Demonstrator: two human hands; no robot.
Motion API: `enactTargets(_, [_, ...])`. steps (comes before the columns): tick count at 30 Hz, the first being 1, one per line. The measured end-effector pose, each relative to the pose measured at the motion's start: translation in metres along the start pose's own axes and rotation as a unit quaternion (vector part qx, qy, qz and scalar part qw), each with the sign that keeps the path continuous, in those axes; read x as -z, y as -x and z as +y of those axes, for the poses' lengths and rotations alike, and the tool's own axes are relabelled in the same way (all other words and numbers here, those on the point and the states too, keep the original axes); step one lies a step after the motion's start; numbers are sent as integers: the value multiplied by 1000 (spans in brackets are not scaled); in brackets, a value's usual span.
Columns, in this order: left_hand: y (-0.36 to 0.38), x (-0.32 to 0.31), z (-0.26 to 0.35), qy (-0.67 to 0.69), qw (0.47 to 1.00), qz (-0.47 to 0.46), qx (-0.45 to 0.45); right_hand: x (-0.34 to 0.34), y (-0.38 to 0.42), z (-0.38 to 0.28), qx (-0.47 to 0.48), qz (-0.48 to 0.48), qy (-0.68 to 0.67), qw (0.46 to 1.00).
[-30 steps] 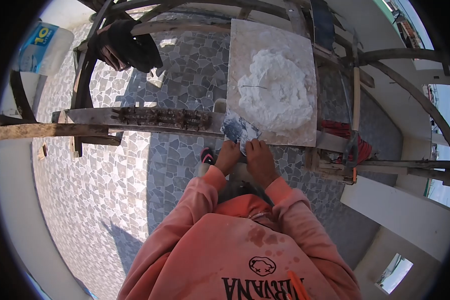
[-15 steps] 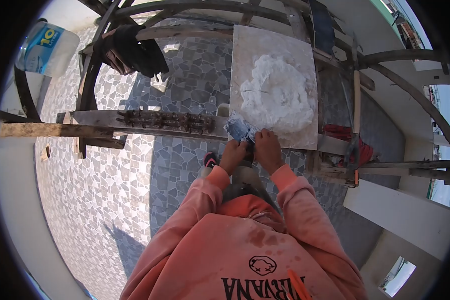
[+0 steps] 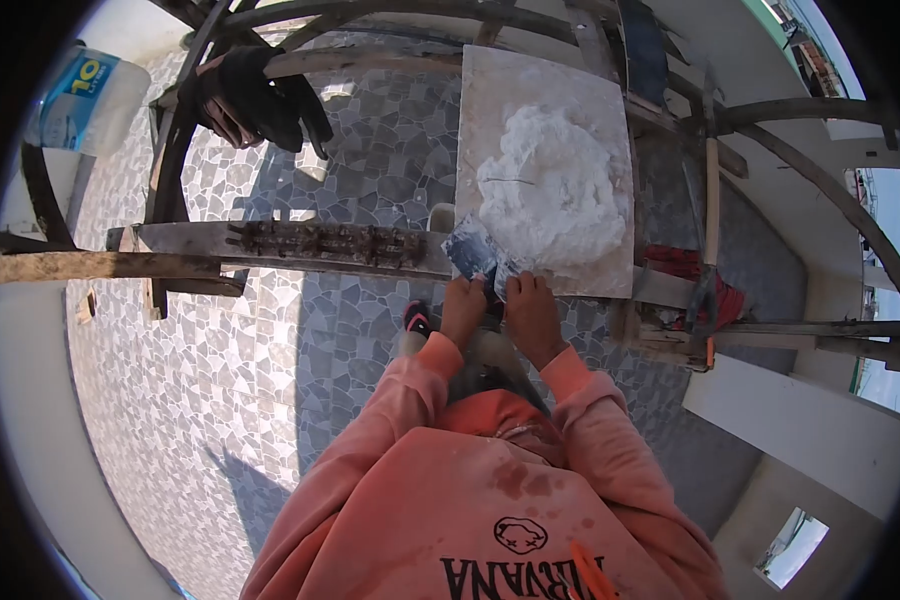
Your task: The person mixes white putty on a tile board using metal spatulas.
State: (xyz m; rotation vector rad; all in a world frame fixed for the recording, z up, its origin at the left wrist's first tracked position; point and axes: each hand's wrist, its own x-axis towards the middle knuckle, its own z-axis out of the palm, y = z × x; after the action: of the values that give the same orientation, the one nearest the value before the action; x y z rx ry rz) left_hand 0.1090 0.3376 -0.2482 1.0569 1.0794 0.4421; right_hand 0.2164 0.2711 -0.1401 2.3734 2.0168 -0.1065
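My left hand is closed around a putty knife, whose wide metal blade is smeared with white and points away from me. Close beside it, my right hand grips a second, whitish flat blade that looks like another putty knife; its handle is hidden by my fingers. Both hands are near the front edge of a pale board. On that board lies a heap of white plaster-like paste, with a thin dark line across its surface.
Wooden scaffold beams surround the board. A plank with rusty metal on it runs left. Dark gloves hang over a beam, and a water jug stands far left. A long-handled tool and red cloth are at right.
The left-hand blade has turned and shows a darker, flatter face. Both hands have shifted slightly, staying close together by the board's edge. The paste heap looks unchanged.
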Motion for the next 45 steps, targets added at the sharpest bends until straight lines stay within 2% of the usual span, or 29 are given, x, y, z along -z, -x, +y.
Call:
enactTargets(4, [21,4,39,7,999,24,21,5,20,-20,15,0,-11,1000])
enactTargets(7, [-5,2,-27,54,997,-16,52,1,10,-10,-5,-26,3,1000])
enactTargets(10, [6,1,2,152,986,-19,60,4,9,-7,4,-15,11,1000])
enactTargets(13, [18,11,36,22,996,-40,76,5,23,-21,16,-5,12,1000])
enactTargets(17, [9,2,-6,130,987,-17,94,3,13,-6,-11,-45,11,999])
enactTargets(19, [3,0,0,148,986,-25,78,9,12,-4,5,-28,3,1000])
enactTargets(21, [12,6,24,92,992,-35,78,10,24,-19,44,16,-2,999])
enactTargets(22, [19,8,35,63,994,-42,80,8,23,-16,27,-2,11,1000])
enactTargets(24, [19,2,35,141,985,-41,94,-1,12,-1,-5,-34,37,999])
enactTargets(28, [28,7,49,201,971,-69,110,-7,2,19,-2,-11,-1,1000])
enactTargets(31, [27,18,55,144,978,-69,136,-7,5,18,3,-16,-14,1000])
enactTargets(34, [22,20,53,221,967,-48,116,1,5,13,9,-10,-26,1000])
enactTargets(36, [28,21,63,140,986,-46,84,11,8,0,19,-23,-58,998])
enactTargets(37, [32,21,68,99,992,-46,69,7,6,-6,24,-16,-32,999])
enactTargets(40, [20,19,28,-103,994,-21,-12,-5,3,-8,18,-11,31,999])
enactTargets(43, [21,11,19,59,995,-33,67,-6,-3,-3,-11,-32,44,998])
enactTargets(45, [15,15,12,-100,988,-33,-117,-7,0,-10,-10,-44,35,998])
